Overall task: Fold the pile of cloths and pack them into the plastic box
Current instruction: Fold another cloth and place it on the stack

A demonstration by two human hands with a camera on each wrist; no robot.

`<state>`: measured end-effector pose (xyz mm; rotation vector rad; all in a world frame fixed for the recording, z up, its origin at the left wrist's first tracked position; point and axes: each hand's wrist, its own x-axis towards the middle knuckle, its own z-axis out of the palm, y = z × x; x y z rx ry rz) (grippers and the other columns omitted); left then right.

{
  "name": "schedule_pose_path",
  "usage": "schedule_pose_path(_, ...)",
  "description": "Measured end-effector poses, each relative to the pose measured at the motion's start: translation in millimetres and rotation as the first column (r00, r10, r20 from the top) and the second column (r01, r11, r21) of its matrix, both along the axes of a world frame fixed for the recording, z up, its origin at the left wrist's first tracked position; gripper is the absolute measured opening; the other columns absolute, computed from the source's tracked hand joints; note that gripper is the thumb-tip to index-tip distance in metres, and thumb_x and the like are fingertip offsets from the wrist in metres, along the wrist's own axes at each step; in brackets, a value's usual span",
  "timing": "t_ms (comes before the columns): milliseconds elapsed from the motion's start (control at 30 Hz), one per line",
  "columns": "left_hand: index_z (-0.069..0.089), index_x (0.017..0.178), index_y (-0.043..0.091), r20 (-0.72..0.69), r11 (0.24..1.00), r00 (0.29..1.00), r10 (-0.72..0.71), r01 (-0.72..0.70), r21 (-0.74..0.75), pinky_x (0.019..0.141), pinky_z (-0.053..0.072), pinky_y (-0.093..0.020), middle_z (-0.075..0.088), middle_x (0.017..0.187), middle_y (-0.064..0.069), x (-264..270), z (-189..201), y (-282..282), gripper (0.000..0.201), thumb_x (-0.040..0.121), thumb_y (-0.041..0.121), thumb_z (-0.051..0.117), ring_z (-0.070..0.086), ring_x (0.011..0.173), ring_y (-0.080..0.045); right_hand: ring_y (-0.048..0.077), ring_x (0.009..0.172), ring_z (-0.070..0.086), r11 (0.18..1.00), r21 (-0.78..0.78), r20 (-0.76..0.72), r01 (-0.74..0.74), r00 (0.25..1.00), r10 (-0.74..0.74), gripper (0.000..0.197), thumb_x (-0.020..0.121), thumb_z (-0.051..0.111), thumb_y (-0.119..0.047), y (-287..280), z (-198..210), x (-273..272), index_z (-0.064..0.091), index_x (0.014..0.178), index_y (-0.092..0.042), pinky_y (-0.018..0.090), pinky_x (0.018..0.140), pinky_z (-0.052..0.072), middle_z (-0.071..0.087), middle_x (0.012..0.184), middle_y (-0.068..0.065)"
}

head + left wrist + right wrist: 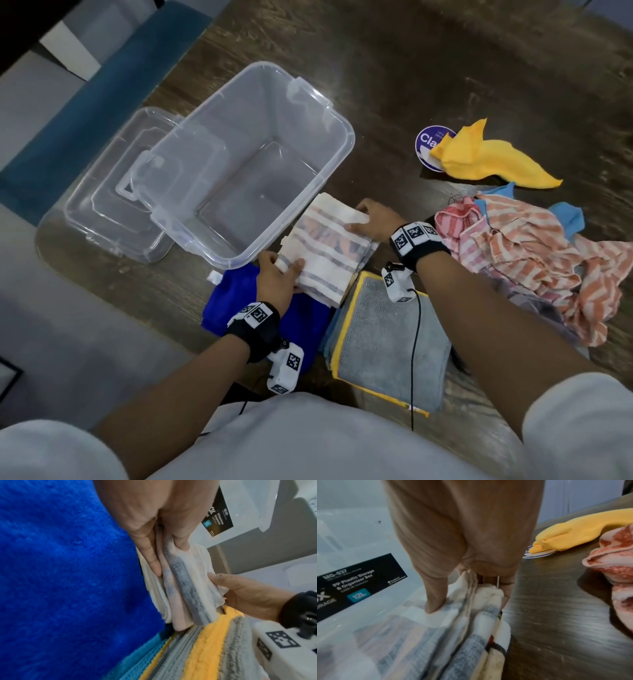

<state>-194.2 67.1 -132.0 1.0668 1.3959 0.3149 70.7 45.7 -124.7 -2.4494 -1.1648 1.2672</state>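
Folded striped cloth [325,253], white with grey bands, is outside the plastic box [339,137], lying along its near-right wall. The head view shows the cloth's far part hazily through the clear wall. Its near end overlaps a blue cloth [236,291] and the corner of a grey cloth with yellow edging [387,342], both folded on the table [445,68].

Left hand [275,281]: grips the cloth's near-left corner. Thumb lies on top and the fingers are tucked beneath. In the left wrist view the folded layers sit pinched between the fingers [152,561], with only a narrow gap.

Right hand [375,221]: grips the cloth's far-right edge. In the right wrist view the thumb presses flat on the top face, and the fingers [506,591] curl round the edge from below. The layers bunch between them.

Both hands hold opposite ends, with the cloth spanning between. Cannot tell whether the cloth is lifted clear of the cloths under it.

Box stands upright and open, its lid [102,192] lying flat just beside it on the left. Unfolded pile of cloths [520,253], orange-striped and pink, lies to the right of the right wrist. A yellow cloth [486,161] lies farther back, partly over a round sticker [428,144].
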Motion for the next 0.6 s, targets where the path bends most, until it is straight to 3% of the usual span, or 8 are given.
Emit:
schedule_pose_path(100, 0.036, 0.113, 0.011, -0.051, 0.999, 0.998, -0.037, 0.039, 0.021, 0.06, 0.063, -0.04, 0.057, 0.115, -0.014, -3, 1, -2, 0.036, 0.096, 0.019, 0.067, 0.067, 0.096, -0.031, 0.025, 0.107, 0.06, 1.0, -0.004, 0.038, -0.017, 0.999, 0.017, 0.041, 0.087, 0.078, -0.03, -2, 3, 3, 0.055, 0.118, -0.016, 0.03, 0.081, 0.042, 0.063, 0.119, 0.005)
schedule_pose_path(133, 0.035, 0.114, 0.012, -0.077, 0.996, 0.995, -0.067, 0.07, 0.049, 0.064, 0.062, -0.037, 0.055, 0.118, -0.014, -2, 2, -3, 0.036, 0.096, 0.017, 0.066, 0.065, 0.099, -0.031, 0.027, 0.111, 0.06, 1.0, 0.0, 0.061, -0.024, 0.998, 0.024, 0.042, 0.087, 0.077, -0.026, -2, 4, 2, 0.055, 0.12, -0.015, 0.031, 0.083, 0.043, 0.062, 0.123, 0.007)
schedule_pose_path(233, 0.038, 0.129, 0.013, -0.271, 0.925, 0.937, -0.219, 0.288, 0.249, 0.099, 0.049, -0.045, 0.042, 0.134, -0.015, 3, 5, -6, 0.047, 0.092, 0.01, 0.067, 0.049, 0.121, -0.033, 0.034, 0.124, 0.049, 0.993, 0.07, 0.196, -0.095, 0.977, 0.08, 0.055, 0.087, 0.076, -0.016, -4, 7, -9, 0.049, 0.135, -0.014, 0.041, 0.102, 0.044, 0.047, 0.135, 0.015)
schedule_pose_path(333, 0.042, 0.141, 0.013, -0.519, 0.681, 0.777, -0.356, 0.596, 0.425, 0.117, 0.027, -0.048, 0.035, 0.146, -0.013, 13, 18, -8, 0.058, 0.09, 0.02, 0.069, 0.036, 0.136, -0.033, 0.037, 0.127, 0.043, 0.939, 0.209, 0.325, -0.274, 0.925, 0.198, 0.063, 0.086, 0.075, -0.012, -6, 14, -25, 0.046, 0.141, -0.013, 0.048, 0.109, 0.039, 0.039, 0.14, 0.017)
schedule_pose_path(400, 0.035, 0.149, 0.012, -0.594, 0.515, 0.655, -0.467, 0.747, 0.419, 0.122, 0.011, -0.045, 0.024, 0.159, -0.016, 24, 22, -10, 0.068, 0.094, 0.038, 0.064, 0.02, 0.148, -0.033, 0.038, 0.132, 0.044, 0.876, 0.289, 0.321, -0.386, 0.901, 0.291, 0.063, 0.086, 0.073, -0.009, -8, 13, -37, 0.047, 0.143, -0.01, 0.048, 0.111, 0.038, 0.037, 0.147, 0.019)
schedule_pose_path(467, 0.011, 0.158, 0.01, -0.677, 0.435, 0.484, -0.555, 0.862, 0.259, 0.124, -0.003, -0.045, 0.001, 0.166, -0.017, 34, 13, -10, 0.092, 0.094, 0.058, 0.056, -0.002, 0.154, -0.031, 0.039, 0.142, 0.037, 0.822, 0.272, 0.279, -0.5, 0.859, 0.43, 0.069, 0.089, 0.071, -0.009, -12, 5, -45, 0.041, 0.151, -0.011, 0.047, 0.117, 0.034, 0.028, 0.159, 0.02)
schedule_pose_path(533, -0.011, 0.158, 0.008, -0.723, 0.388, 0.333, -0.606, 0.916, 0.096, 0.124, -0.009, -0.048, -0.019, 0.164, -0.018, 41, -1, -8, 0.11, 0.091, 0.067, 0.053, -0.018, 0.152, -0.033, 0.037, 0.153, 0.014, 0.795, 0.152, 0.253, -0.588, 0.801, 0.543, 0.077, 0.095, 0.066, -0.015, -16, -8, -47, 0.023, 0.159, -0.016, 0.046, 0.124, 0.02, 0.006, 0.167, 0.019)
schedule_pose_path(600, -0.023, 0.155, 0.009, -0.742, 0.36, 0.262, -0.618, 0.932, 0.029, 0.123, -0.012, -0.05, -0.029, 0.161, -0.019, 43, -12, -7, 0.12, 0.087, 0.071, 0.054, -0.025, 0.149, -0.035, 0.031, 0.155, -0.008, 0.776, 0.05, 0.232, -0.629, 0.763, 0.603, 0.082, 0.1, 0.059, -0.025, -17, -16, -44, 0.005, 0.161, -0.02, 0.042, 0.126, 0.006, -0.014, 0.167, 0.015)
